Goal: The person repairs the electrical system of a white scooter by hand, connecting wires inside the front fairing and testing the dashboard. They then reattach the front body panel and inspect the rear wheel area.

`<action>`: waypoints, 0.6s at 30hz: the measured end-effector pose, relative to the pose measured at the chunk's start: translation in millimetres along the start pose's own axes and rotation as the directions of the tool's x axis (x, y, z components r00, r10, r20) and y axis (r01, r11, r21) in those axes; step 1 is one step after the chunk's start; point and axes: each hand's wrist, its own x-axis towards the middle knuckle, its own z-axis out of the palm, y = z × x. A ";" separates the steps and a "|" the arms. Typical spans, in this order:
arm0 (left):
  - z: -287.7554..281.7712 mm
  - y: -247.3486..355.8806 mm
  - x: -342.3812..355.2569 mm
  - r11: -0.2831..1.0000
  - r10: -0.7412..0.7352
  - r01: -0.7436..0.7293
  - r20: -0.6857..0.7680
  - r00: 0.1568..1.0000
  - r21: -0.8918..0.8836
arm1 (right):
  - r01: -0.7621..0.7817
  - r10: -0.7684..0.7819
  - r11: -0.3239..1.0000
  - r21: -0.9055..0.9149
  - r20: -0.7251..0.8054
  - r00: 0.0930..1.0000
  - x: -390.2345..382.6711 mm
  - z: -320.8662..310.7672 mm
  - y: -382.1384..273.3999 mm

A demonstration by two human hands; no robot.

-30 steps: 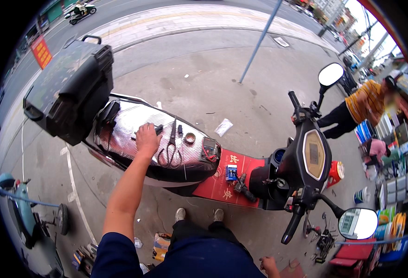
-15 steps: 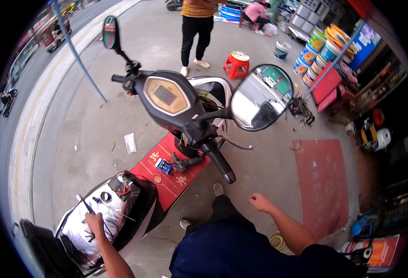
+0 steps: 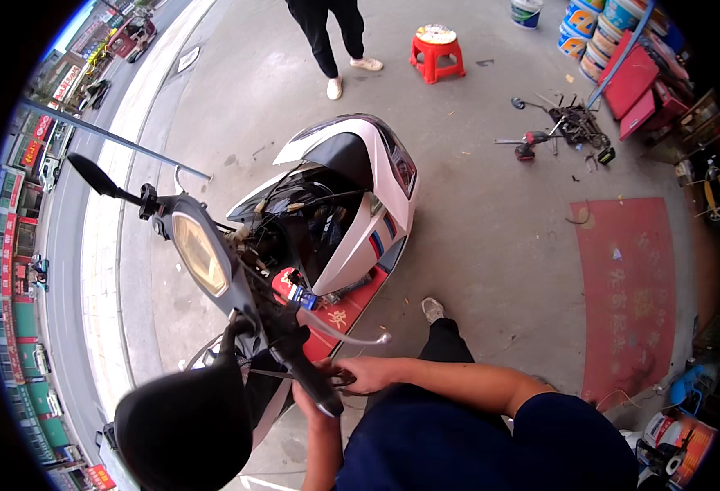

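Note:
An electric scooter (image 3: 362, 237) stands before me, its pale front body separated from the dark inner parts. My right hand (image 3: 366, 375) is closed beside the black handlebar grip (image 3: 311, 378), its fingers around a small dark thing I cannot make out. My left hand (image 3: 307, 403) is right next to it, under the grip; that grip hides most of its fingers. Above both hands a silver brake lever (image 3: 348, 330) sticks out. A round black mirror (image 3: 184, 434) covers much of the scooter's rear. A small blue package (image 3: 303, 297) lies on the red footboard mat (image 3: 339, 317).
A person in black trousers (image 3: 327, 33) stands beyond the scooter near a red stool (image 3: 438, 59). A red drill (image 3: 526, 146) and a heap of metal parts (image 3: 577, 127) lie on the ground. To the right is a red floor mat (image 3: 626, 295); stacked buckets (image 3: 597, 37) stand behind.
My left hand has left the opened seat area and come to the handlebar grip. My right hand has moved left to join it. The handlebar appears turned, and the front body shows more.

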 end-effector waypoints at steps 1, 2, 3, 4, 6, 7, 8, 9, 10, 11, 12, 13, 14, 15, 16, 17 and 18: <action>5.1 -18.7 -0.6 0.998 0.036 -0.031 0.101 0.994 -0.047 | 0.125 -0.122 0.992 0.021 -0.092 0.988 -3.2 -0.6 20.8; 5.7 -35.0 5.9 0.999 -0.048 0.049 0.057 0.997 -0.002 | 0.063 -0.069 0.990 -0.124 -0.041 0.997 -6.5 -9.2 49.1; 8.8 -40.5 0.6 0.985 -0.085 0.089 -0.033 0.996 0.149 | -0.112 0.124 0.966 -0.232 0.038 0.992 -30.4 -38.2 -3.7; 28.7 -37.5 -7.2 0.944 -0.128 0.152 -0.101 0.987 0.293 | -0.313 0.343 0.901 -0.300 0.052 0.938 -47.0 -58.8 -8.0; 43.9 -29.3 -18.7 0.903 -0.188 0.255 -0.216 0.958 0.346 | -0.328 0.322 0.915 -0.235 -0.064 0.944 -82.7 -93.0 9.5; 43.6 -20.2 -21.6 0.920 -0.168 0.231 -0.214 0.962 0.317 | -0.344 0.328 0.900 -0.269 -0.102 0.939 -97.3 -109.8 12.4; 41.8 -5.8 -29.8 0.956 -0.120 0.160 -0.170 0.978 0.247 | -0.349 0.316 0.907 -0.237 -0.168 0.934 -107.4 -123.1 15.8; 39.9 12.8 -44.2 0.979 -0.070 0.094 -0.140 0.988 0.178 | -0.396 0.358 0.894 -0.209 -0.197 0.913 -111.8 -138.2 -11.7; 37.5 30.5 -48.4 0.990 -0.110 0.120 -0.137 0.984 0.070 | -0.403 0.361 0.892 -0.206 -0.213 0.908 -109.5 -150.0 -27.8; 42.2 44.5 -52.8 0.990 -0.141 0.137 -0.126 0.982 -0.044 | -0.407 0.359 0.889 -0.211 -0.232 0.904 -101.1 -158.5 -43.4; 68.0 55.7 -59.5 0.995 -0.053 0.072 -0.238 0.970 0.072 | -0.346 0.282 0.905 -0.249 -0.258 0.924 -90.1 -163.4 -59.8; 103.2 60.7 -65.3 0.987 0.031 0.021 -0.320 0.947 0.158 | -0.281 0.199 0.912 -0.299 -0.276 0.940 -75.9 -165.8 -74.0; 110.8 60.1 -65.8 0.891 0.145 0.006 -0.297 0.944 0.454 | -0.210 0.108 0.919 -0.333 -0.300 0.948 -60.8 -164.8 -83.0; 115.9 59.0 -65.3 0.708 0.238 0.004 -0.245 0.940 0.706 | -0.145 0.020 0.920 -0.365 -0.324 0.946 -46.4 -162.3 -89.9; 119.7 54.4 -63.0 0.733 0.217 -0.001 -0.233 0.948 0.680 | -0.079 -0.068 0.914 -0.398 -0.343 0.937 -34.2 -160.2 -95.2; 121.8 48.8 -57.5 0.755 0.193 -0.005 -0.215 0.957 0.655 | -0.101 -0.052 0.893 -0.438 -0.324 0.945 -22.8 -160.3 -97.1; 122.8 44.6 -54.0 0.765 0.188 0.009 -0.236 0.953 0.644 | -0.120 -0.035 0.870 -0.479 -0.303 0.952 -12.2 -160.4 -97.2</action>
